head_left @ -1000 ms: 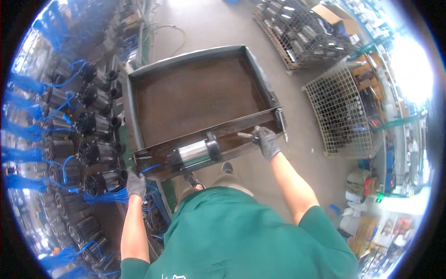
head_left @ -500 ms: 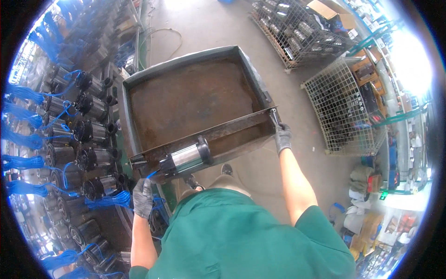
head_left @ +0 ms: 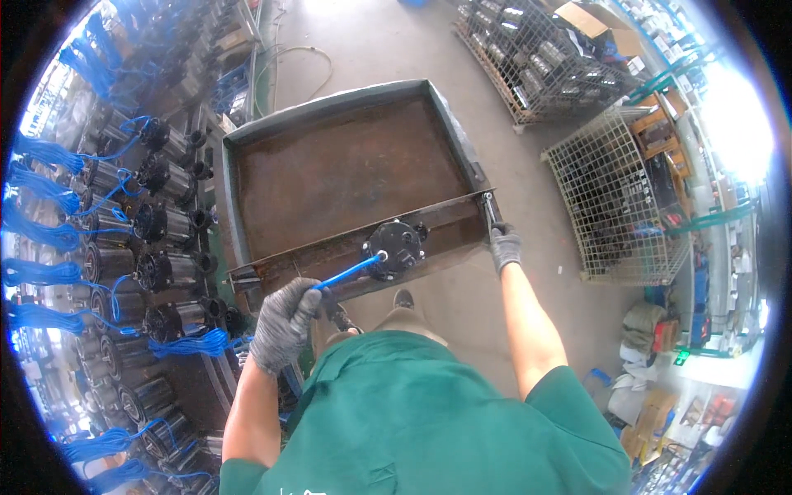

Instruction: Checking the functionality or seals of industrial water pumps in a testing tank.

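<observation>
A motor-like unit with a round, bolted black end stands in the near strip of a large metal tank. Its black end faces up at me, and its body is hidden below. From that end a blue cable runs to my left hand, whose gloved fingers are closed on it. At the tank's right rim, a slim metal rod lies along the edge. My gloved right hand is closed around the rod's near end. A dark crossbar spans the tank beyond the unit.
Rows of similar units with coiled blue cables line the left side. Right of the tank stand wire mesh cages one behind the other. A hose lies on the floor at the far side.
The unit lay on its side with its steel body showing; now its black end points up. My left hand has moved right and up with the cable pulled taut. My right hand stays at the rim.
</observation>
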{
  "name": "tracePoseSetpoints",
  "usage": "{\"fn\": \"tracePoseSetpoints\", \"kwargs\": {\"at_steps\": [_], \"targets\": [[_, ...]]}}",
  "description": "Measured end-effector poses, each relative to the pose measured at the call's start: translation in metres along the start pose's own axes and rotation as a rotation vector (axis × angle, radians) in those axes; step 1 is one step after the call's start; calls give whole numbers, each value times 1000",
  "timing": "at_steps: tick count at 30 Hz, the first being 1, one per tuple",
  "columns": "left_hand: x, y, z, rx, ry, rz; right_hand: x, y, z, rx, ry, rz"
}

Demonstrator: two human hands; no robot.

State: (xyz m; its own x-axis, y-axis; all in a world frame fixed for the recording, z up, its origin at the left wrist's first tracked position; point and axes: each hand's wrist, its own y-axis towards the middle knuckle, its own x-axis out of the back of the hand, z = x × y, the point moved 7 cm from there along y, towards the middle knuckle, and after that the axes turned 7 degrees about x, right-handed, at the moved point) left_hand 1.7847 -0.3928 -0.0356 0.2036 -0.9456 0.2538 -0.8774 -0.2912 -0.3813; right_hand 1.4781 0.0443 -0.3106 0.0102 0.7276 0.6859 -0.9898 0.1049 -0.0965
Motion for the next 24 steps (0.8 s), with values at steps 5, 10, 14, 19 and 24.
{"fn": "tracePoseSetpoints", "kwargs": {"at_steps": [5,10,14,19,24], "targets": [[2,-2,10,32,17,-25,16,-18,44,229,-373,-18],[-3,-6,15,31,-34,-63,5,-42,111,500,-206,27],[-6,-6,18,42,-109,-56,-56,-58,135,408,44,333],[-5,-7,31,27,-76,-74,-93,-72,154,447,-227,405],[-7,-6,41,16,-200,-80,-100,-71,164,402,-347,439]]}}
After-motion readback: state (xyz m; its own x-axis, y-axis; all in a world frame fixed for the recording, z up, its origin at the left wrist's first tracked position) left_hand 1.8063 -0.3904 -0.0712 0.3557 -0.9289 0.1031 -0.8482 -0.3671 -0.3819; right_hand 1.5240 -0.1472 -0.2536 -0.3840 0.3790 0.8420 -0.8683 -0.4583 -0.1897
